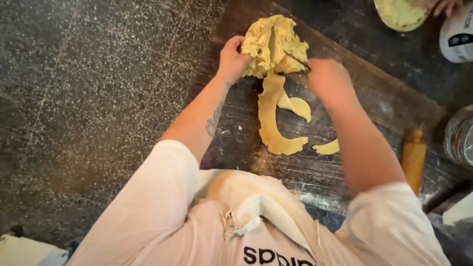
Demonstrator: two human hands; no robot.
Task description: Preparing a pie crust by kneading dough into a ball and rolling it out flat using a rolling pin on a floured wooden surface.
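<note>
A: Dough lump (273,45), pale yellow and rough, sits at about twelve o'clock on the dark floured table (315,172), right?

B: Yes. The left hand (231,60) is closed on its nine o'clock edge, fingers curled into the dough. The right hand (327,79) is at its four o'clock side, closed around a thin dark blade (297,60) whose tip lies against the lump. That hand is blurred, so I cannot tell the grip more exactly.

A: And below the lump?

B: A long curved dough strip (271,123) hangs from it toward six o'clock, with a smaller scrap (327,147) just beside its lower end.

A: Anything else around?

B: A wooden rolling pin (413,157) at three o'clock, a glass jar (459,137) beyond it, and another person's hand (446,6) by a dough disc (400,14) at one o'clock.
</note>
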